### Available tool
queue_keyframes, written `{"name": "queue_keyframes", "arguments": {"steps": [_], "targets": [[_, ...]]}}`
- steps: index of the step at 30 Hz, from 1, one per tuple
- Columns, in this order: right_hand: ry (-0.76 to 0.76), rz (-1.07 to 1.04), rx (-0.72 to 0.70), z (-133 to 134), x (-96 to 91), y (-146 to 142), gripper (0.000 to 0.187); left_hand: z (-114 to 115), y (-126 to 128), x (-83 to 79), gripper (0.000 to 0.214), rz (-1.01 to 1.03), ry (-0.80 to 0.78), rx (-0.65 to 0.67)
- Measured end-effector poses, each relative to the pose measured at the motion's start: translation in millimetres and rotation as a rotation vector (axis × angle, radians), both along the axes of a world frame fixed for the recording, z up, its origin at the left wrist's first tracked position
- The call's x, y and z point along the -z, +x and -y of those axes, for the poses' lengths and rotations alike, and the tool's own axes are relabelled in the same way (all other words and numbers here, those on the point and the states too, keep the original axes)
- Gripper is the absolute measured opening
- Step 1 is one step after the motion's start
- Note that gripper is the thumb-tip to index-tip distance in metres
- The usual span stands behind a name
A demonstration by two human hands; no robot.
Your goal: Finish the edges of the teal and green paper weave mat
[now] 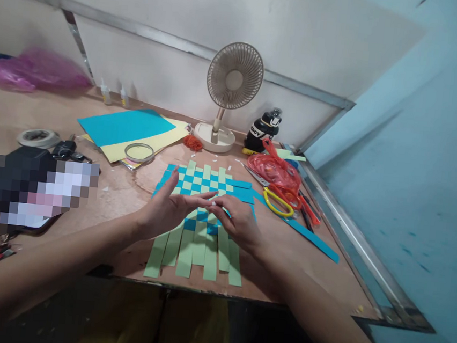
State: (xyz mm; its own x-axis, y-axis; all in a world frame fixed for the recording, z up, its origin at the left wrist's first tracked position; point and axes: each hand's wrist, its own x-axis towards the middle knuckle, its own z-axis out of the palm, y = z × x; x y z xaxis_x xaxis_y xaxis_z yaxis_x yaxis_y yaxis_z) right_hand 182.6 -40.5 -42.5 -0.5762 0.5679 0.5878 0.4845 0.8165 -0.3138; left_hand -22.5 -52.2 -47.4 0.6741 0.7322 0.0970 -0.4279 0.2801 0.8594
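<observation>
We're live, and our left hand (163, 212) and right hand (234, 223) are open, grasping nothing, fingertips meeting above the green-and-blue paper weave (207, 183)!

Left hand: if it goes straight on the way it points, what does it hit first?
The left hand would most likely meet the right hand first: their fingertips nearly touch above the woven paper mat. Depth is unclear, so they may be offset.

Left hand (166, 211), right hand (235, 222) above paper-strip weave (203, 182)
</observation>
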Motion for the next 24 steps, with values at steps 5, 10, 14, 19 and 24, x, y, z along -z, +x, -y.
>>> {"name": "queue_keyframes", "arguments": {"steps": [5,10,14,19,24], "targets": [[0.135,-0.074,0.101,-3.8,-3.7,4.6,0.016,-2.9,0.4,0.7,0.092,0.034,-0.144,-0.066],[0.394,-0.011,0.105,-0.3,-4.6,3.1,0.011,-2.1,-1.7,-3.2,0.087,0.015,-0.093,-0.133],[0.415,0.067,0.126,1.1,-2.3,0.4,0.009,-0.5,-0.7,-2.3,0.085,-0.069,0.002,-0.172],[0.406,0.112,0.156,0.1,-0.2,0.1,0.011,2.4,-0.4,2.3,0.084,-0.213,0.125,-0.186],[0.399,0.148,0.159,-0.1,-0.7,0.0,0.013,2.7,-1.0,5.6,0.08,-0.193,0.171,-0.185]]}}
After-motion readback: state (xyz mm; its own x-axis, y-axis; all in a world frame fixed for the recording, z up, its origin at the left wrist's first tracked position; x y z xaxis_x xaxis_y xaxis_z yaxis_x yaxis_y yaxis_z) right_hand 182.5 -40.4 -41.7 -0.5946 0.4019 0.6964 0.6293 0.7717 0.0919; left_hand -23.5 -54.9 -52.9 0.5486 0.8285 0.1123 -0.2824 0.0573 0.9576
